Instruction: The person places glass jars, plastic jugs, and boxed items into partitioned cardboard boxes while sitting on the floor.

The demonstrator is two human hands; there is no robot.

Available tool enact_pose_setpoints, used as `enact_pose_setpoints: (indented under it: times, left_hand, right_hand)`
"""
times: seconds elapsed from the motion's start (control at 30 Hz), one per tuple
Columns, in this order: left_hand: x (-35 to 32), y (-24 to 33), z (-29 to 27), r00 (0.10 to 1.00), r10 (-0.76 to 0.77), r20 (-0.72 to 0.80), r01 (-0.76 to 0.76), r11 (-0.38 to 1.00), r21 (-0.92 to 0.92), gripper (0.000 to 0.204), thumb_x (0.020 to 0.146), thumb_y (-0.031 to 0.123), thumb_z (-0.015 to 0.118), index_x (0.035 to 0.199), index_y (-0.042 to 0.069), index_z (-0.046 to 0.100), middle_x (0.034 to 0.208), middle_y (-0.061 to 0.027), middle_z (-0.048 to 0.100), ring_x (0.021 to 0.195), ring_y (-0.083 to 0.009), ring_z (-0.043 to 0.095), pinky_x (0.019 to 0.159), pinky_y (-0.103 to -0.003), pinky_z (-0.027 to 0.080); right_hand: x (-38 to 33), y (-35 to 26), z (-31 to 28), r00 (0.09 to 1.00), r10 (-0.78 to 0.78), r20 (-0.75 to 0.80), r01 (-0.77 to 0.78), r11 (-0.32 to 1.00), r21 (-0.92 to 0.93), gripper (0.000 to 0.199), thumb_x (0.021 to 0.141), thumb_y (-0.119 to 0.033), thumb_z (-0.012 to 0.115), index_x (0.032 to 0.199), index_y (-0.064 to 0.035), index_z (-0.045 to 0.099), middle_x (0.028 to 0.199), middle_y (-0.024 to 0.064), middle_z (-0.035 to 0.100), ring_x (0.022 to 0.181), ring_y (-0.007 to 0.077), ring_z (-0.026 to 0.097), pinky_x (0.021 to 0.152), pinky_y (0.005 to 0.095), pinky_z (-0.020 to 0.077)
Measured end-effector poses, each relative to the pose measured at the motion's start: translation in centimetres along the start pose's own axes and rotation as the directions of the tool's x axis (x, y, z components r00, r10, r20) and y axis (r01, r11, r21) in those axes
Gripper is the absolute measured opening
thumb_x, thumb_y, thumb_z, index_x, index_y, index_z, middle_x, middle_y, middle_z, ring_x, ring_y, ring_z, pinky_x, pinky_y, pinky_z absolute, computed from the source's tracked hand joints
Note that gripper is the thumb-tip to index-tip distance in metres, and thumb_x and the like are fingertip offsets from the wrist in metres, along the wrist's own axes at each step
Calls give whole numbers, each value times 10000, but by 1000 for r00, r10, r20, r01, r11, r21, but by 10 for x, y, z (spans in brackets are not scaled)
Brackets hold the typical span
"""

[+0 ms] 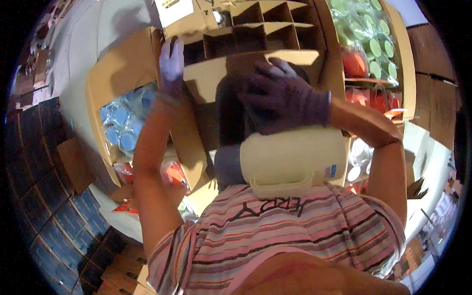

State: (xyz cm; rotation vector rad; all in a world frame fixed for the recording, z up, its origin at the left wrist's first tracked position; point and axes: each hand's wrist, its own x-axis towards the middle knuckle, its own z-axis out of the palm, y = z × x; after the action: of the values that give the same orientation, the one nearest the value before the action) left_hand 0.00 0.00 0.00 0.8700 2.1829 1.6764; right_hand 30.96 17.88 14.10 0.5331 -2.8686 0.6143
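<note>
My left hand, in a greyish-purple glove, is beside the near left corner of a cardboard box with dividers. Its fingers point away from me, stretched out, with nothing visible in them. My right hand, in a dark glove, lies palm down over my dark trouser leg, near the box's front flap. Its fingers look spread; what lies under the palm is hidden. Close to my body, a cream plastic container with a moulded handle rests just below the right hand.
On the left, an open carton holds bagged blue-lidded items. A carton on the right contains bagged green-lidded items and red items. Dark stacked boxes stand at the lower left.
</note>
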Motion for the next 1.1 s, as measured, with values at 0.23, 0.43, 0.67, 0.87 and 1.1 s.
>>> enact_pose_setpoints:
  times: [0.23, 0.43, 0.67, 0.87, 1.1]
  left_hand:
    - [176, -146, -33, 970, -205, -131, 234, 934, 271, 459, 901, 263, 575, 1258, -18, 508, 1233, -146, 547, 1163, -238, 486, 991, -331, 386]
    - [231, -133, -15, 832, -555, -24, 552, 831, -67, 632, 864, 420, 621, 1325, 4, 507, 1268, -122, 553, 1182, -227, 491, 1003, -330, 375]
    - [233, -94, -15, 792, -522, 317, 610, 700, -372, 632, 821, 389, 687, 1259, -33, 515, 1181, -126, 581, 1031, -202, 580, 879, -317, 476]
    - [212, -70, -26, 811, -393, 434, 577, 663, -477, 543, 885, 288, 615, 1295, -32, 458, 1215, -133, 554, 1059, -237, 572, 905, -352, 488]
    - [201, -40, 10, 840, -400, 366, 536, 718, -444, 482, 883, 269, 616, 1236, -43, 517, 1173, -140, 583, 1064, -222, 567, 904, -333, 475]
  right_hand:
    - [14, 25, -6, 997, 45, 60, -46, 999, 27, 643, 662, -485, 694, 1230, -211, 563, 1348, 149, 441, 1196, 376, 436, 948, 565, 373]
    - [15, 49, -3, 988, 113, 103, -117, 993, 26, 647, 673, -509, 677, 1248, -242, 551, 1342, 125, 455, 1201, 366, 439, 977, 547, 368]
    - [17, 64, -10, 988, 120, 100, -132, 984, 119, 674, 641, -504, 677, 1224, -188, 557, 1349, 170, 440, 1236, 388, 413, 992, 572, 331]
    - [21, 63, -9, 994, 107, 38, -111, 985, 130, 651, 651, -497, 705, 1232, -236, 570, 1345, 130, 460, 1189, 371, 444, 988, 554, 356]
    - [11, 59, -3, 994, 100, 44, -106, 983, 150, 612, 673, -491, 661, 1219, -230, 570, 1336, 148, 464, 1197, 387, 441, 990, 560, 344]
